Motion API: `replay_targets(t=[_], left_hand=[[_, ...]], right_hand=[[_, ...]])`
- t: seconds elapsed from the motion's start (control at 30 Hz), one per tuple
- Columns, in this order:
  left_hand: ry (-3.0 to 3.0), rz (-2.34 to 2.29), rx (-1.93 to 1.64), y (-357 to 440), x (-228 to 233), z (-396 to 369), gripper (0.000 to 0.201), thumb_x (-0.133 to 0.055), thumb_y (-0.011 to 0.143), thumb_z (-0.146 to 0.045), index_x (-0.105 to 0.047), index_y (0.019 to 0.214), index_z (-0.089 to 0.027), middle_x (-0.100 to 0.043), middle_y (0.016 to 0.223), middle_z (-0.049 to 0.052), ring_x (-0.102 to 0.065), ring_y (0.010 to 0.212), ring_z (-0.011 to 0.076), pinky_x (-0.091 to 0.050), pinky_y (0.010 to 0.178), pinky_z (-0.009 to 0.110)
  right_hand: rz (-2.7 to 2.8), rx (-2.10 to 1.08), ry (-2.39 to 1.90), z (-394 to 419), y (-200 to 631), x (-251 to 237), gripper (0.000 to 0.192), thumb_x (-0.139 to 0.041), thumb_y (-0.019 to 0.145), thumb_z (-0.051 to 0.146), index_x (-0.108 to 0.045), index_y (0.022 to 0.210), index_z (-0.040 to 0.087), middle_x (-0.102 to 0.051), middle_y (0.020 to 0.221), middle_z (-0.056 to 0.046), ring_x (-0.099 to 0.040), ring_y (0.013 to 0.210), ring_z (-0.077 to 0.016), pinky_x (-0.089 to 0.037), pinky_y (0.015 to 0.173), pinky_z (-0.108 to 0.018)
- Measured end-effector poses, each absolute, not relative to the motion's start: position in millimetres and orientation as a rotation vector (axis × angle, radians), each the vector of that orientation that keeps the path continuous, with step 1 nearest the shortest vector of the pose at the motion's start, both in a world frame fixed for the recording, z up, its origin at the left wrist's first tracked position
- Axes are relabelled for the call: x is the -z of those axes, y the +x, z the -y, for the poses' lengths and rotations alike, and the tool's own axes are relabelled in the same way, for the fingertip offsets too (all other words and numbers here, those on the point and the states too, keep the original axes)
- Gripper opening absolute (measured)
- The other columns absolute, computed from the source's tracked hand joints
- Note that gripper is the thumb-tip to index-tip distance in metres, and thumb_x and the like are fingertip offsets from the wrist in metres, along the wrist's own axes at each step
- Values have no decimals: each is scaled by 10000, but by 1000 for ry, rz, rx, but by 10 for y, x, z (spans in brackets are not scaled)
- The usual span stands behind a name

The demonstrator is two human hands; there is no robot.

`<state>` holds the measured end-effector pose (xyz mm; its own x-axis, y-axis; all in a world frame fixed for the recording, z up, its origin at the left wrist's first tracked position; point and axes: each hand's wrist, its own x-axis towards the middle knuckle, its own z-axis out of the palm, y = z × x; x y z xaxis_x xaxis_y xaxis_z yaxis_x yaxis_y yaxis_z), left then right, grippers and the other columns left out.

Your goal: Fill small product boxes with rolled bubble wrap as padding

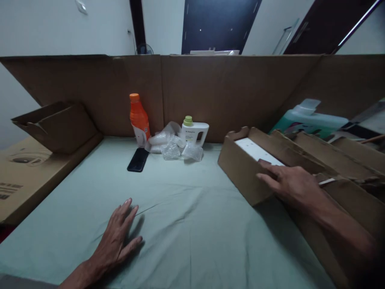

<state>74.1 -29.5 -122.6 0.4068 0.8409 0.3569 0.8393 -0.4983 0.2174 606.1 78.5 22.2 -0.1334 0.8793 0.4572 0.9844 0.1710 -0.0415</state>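
Observation:
My right hand (291,184) grips the near edge of a long narrow cardboard box (243,170) on the right, its thumb against the outer wall and its other fingers over the rim. A flat white item (255,151) shows inside that box; part of it is hidden behind my fingers. Over the pale green cloth (192,228), my left hand (116,233) is open with fingers spread, holding nothing. Its shadow falls beside it; whether the fingertips touch the cloth I cannot tell.
At the back stand an orange bottle (140,120) and a white jug (194,132), with bubble wrap (173,146) between them. A black phone (138,159) lies in front. Cardboard walls (210,92) bound the back. A green-liquid bottle (311,120) rests among the right-hand boxes; another carton (66,128) is left.

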Motion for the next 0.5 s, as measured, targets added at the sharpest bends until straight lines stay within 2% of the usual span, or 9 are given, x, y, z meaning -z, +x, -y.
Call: replay_targets(t=[0.1,0.2,0.33,0.4,0.5], left_hand=[[2510,-1549,-820,901,1121,304,856,-607,917,-434,-131,1615,-296,-266,1646,170,-388,1453,393,-460,1097,561],[2421,-1448,-930,1109,1011,291,920,-634,903,-442,-90,1621,-256,-278,1635,190,-371,1466,393,-459,1106,553],[2281,-1353,-986,1315,942,250,1001,-691,866,-417,-49,1621,-275,-288,1637,175,-371,1464,405,-451,1113,581],[2179,-1324,-982,1382,938,231,1021,-716,837,-403,-69,1619,-290,-298,1635,162,-400,1445,412,-455,1109,591],[2004,-1232,-945,1489,955,224,998,-726,795,-357,-155,1610,-276,-365,1603,144,-464,1396,407,-476,1101,569]], right_hand=[[2298,321,-1406,-328,5563,-281,179,-651,858,400,-716,770,258,-730,721,-57,-640,650,-244,-455,631,-390],[2399,142,-1166,97,5231,-436,127,-626,921,349,-727,912,273,-755,843,-30,-677,785,-233,-509,771,-409],[2055,-47,-1199,463,5355,-459,242,-618,938,401,-705,1152,328,-704,1236,-56,-653,1134,-281,-495,967,-447],[1688,-145,-1412,539,5529,-268,252,-571,948,473,-724,1097,340,-714,1224,-58,-656,1147,-299,-515,957,-453],[1369,-405,-1739,543,5627,246,393,-569,877,632,-769,977,309,-781,999,-75,-723,960,-324,-588,819,-449]])
